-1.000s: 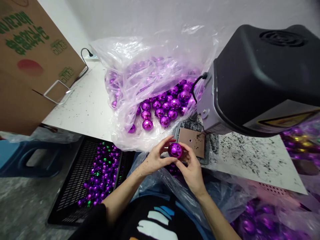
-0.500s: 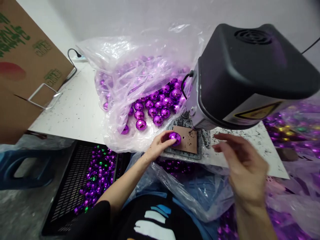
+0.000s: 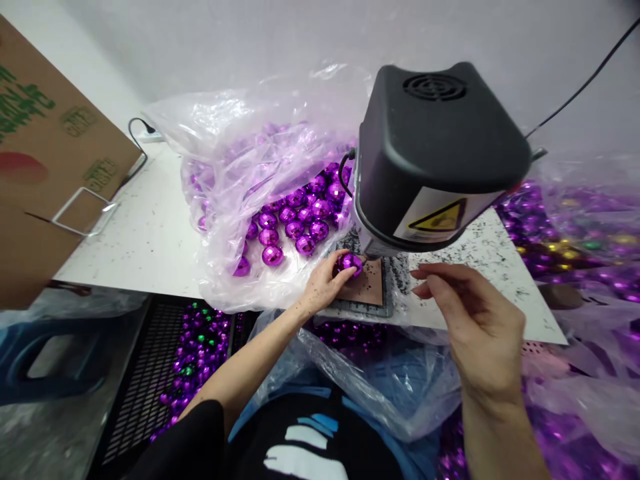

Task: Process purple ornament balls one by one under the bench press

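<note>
Currently, 2 hands: left (image 3: 327,280) pinches 1 purple ball (image 3: 349,265); right (image 3: 475,320) hovers, fingers parted.

So on my left there's a big cardboard box (image 3: 60,160), tilted in my view, with green print and a red oval on it. A white wire frame (image 3: 83,210) overlaps its lower right edge, and a black cord (image 3: 145,157) runs from a plug near the wall (image 3: 250,40). Lower down I've got a blue stool (image 3: 75,333) on the grey floor (image 3: 50,433), near a black mesh crate (image 3: 135,373) of tiny purple and green beads (image 3: 200,353). Far right: purple and gold baubles (image 3: 565,250) under clear plastic, plus something pink with holes (image 3: 545,357), mostly covered.
</note>
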Demonstrator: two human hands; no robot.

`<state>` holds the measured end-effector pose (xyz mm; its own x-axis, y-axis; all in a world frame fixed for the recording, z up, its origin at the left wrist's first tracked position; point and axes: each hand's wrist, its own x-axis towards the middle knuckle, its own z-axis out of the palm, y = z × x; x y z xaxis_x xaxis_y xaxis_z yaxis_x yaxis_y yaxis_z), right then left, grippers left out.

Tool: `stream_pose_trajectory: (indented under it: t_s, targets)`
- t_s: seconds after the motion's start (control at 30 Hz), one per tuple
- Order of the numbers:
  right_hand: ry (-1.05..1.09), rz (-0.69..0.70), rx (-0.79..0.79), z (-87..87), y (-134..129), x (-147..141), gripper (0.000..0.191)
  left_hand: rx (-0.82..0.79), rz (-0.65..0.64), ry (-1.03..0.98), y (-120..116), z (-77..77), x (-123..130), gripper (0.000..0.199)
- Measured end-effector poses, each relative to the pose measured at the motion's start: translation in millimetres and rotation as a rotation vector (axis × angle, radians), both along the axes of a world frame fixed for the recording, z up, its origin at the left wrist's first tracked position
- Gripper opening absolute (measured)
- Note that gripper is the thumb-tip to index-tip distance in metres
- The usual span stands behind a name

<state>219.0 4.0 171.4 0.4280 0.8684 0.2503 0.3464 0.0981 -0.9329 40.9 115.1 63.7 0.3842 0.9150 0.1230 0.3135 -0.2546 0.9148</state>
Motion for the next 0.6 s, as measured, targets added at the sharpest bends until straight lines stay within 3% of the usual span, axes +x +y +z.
stream_pose_trajectory:
  t_s: [0.17, 0.27, 0.47, 0.6]
  targets:
    - [-0.005, 0.012, -0.036, -3.7, -3.1, 5.0, 0.024, 0.312, -0.052, 0.091, -8.5, -4.7, 5.3, 0.041]
    - [0.009, -0.012, -0.035, -5.1, -5.6, 8.6, 0.025, 0.415, -0.095, 0.14, -10.0, -6.1, 4.8, 0.04]
    - [-0.001, -0.08, -0.001, 8.3, -2.2, 10.5, 0.027, 0.376, -0.059, 0.158, -7.9, -8.5, 11.5, 0.044]
    - [-0.039, -0.205, 0.308, 42.0, 18.5, 11.5, 0.038, 0.293, -0.05, 0.153, -8.0, -8.7, 18.1, 0.042]
